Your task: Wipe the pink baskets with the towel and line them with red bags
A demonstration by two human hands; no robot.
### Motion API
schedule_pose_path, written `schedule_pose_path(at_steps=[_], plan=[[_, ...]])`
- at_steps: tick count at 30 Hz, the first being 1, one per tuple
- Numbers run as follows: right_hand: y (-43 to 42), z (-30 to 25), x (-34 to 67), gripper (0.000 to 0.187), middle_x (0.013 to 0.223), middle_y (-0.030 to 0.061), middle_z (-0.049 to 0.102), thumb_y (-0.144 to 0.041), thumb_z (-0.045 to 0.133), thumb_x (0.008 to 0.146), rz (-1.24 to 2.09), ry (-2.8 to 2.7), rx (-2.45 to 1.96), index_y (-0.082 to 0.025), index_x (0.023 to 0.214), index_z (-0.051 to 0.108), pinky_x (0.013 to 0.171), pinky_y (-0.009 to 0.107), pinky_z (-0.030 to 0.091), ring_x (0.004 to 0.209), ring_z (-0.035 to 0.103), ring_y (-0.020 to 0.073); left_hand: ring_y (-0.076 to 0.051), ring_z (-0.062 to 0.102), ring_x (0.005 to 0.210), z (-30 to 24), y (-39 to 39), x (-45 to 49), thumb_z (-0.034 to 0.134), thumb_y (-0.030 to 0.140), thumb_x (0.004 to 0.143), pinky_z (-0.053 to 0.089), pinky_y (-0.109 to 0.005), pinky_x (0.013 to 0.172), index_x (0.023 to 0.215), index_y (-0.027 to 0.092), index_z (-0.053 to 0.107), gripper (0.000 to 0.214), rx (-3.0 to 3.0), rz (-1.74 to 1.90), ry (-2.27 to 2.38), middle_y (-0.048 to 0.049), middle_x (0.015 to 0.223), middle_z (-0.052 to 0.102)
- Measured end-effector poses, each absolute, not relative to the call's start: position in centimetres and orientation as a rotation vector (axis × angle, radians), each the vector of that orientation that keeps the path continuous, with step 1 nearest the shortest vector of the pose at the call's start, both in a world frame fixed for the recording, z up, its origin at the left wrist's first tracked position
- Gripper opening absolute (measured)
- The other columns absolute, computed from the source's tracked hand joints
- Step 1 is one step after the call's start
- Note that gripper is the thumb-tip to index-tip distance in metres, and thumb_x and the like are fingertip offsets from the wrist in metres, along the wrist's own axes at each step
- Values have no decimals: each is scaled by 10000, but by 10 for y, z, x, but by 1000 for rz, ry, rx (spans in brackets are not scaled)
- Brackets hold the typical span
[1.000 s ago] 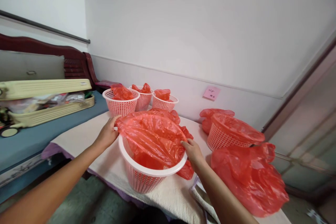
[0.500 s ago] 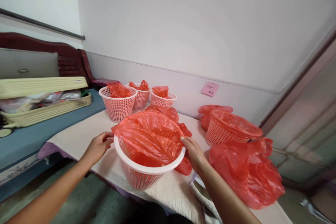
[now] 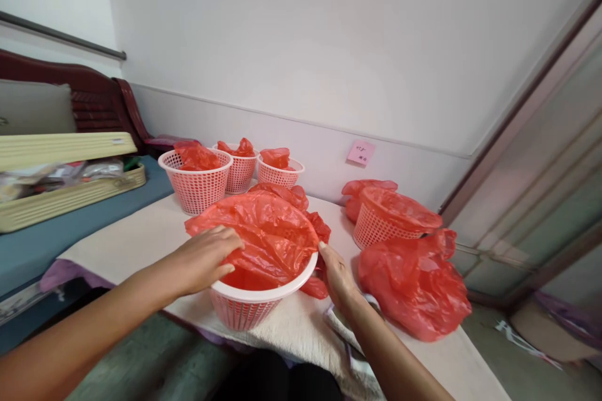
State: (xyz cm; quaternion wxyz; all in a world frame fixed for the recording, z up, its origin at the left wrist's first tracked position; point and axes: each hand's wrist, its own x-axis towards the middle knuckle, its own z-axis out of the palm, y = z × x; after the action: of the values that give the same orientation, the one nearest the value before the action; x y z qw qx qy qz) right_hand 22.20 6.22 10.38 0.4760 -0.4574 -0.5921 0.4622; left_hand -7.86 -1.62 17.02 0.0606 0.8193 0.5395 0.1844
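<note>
A white perforated plastic basket (image 3: pixel 247 313) stands at the near side of the table, with a red plastic bag (image 3: pixel 268 219) draped into it and over its far rim. My left hand (image 3: pixel 209 260) reaches across the basket's left rim, its fingers and thumb apart beside the bag's loose near fold. Some of its fingertips are hard to make out. At the right rim, my right hand (image 3: pixel 338 272) pinches the bag's edge against the basket, thumb on top. More crumpled red bags (image 3: pixel 317 225) lie just behind.
Bag-lined baskets (image 3: pixel 197 185) stand at the back left. Another lined basket (image 3: pixel 383 225) is on the right, behind a puffed red bag (image 3: pixel 414 288). A pink note (image 3: pixel 360 152) is on the wall. Left of the table, an open yellow suitcase (image 3: pixel 70 194) lies on a bed.
My left hand has moved from outside the left rim to over the basket, beside the bag's loose fold. My right hand stays at the right rim. The view has turned slightly right.
</note>
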Motion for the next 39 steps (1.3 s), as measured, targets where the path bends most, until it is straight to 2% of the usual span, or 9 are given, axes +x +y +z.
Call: schedule_pose_path(at_steps=[3,7,9,13,19,25,31,35,39], plan=[[62,107,230,461,939,106,711,-571,473,908,1020,-1490,-1130,-159,1013,652,649,329,552,805,669,231,-301,592,1044,174,-5,-73,613,188,754,426,-431,899,974,223,688,236,2489,439,1685,-97,1050,674],[64,111,240,366,1190,115,621,-298,549,852,677,-1610,-1070,-192,1197,613,930,421,517,1019,613,240,-241,570,856,179,-4,-70,483,147,800,382,-368,741,727,210,589,143,2509,366,1663,-68,839,644],[66,112,242,454,1274,111,567,-152,479,836,419,-1808,-955,-229,1269,594,1010,437,481,1136,583,238,-210,553,799,180,-5,-72,439,161,836,371,-342,708,725,211,552,166,2504,363,1631,-49,804,627],[73,110,240,524,1231,116,563,-11,389,804,138,-2053,-831,-237,1218,616,983,404,517,1166,583,222,-189,560,831,180,-6,-81,448,157,838,388,-312,736,800,213,570,139,2484,333,1581,-32,863,624],[78,100,234,408,1217,118,583,-70,426,878,88,-2028,-893,-229,1200,620,977,403,528,1145,611,228,-244,558,884,181,8,-85,616,90,653,357,-329,728,760,211,623,161,2503,209,1610,-62,904,617],[78,93,231,389,1251,141,580,-115,443,894,68,-2006,-932,-197,1233,615,990,423,525,1158,613,243,-201,512,752,180,18,-82,528,80,726,324,-333,693,622,201,519,160,2523,275,1557,-43,758,592],[79,92,235,405,1263,153,584,-117,431,883,51,-2003,-983,-186,1235,619,998,455,521,1158,614,256,-148,525,661,178,5,-88,459,240,887,393,-277,627,772,224,505,125,2374,643,1539,21,734,579],[80,90,237,432,1269,168,584,-96,412,879,41,-2001,-1002,-159,1258,610,999,463,524,1156,613,263,-147,573,744,164,-13,-97,397,338,971,465,-252,665,907,229,498,162,2250,1089,1608,14,817,575],[76,82,233,456,1326,173,552,-100,425,895,-2,-1997,-1014,-172,1322,569,1020,487,516,1228,576,278,-144,596,790,136,-34,-105,474,302,968,477,-251,718,994,231,537,98,2287,1392,1612,5,883,613]])
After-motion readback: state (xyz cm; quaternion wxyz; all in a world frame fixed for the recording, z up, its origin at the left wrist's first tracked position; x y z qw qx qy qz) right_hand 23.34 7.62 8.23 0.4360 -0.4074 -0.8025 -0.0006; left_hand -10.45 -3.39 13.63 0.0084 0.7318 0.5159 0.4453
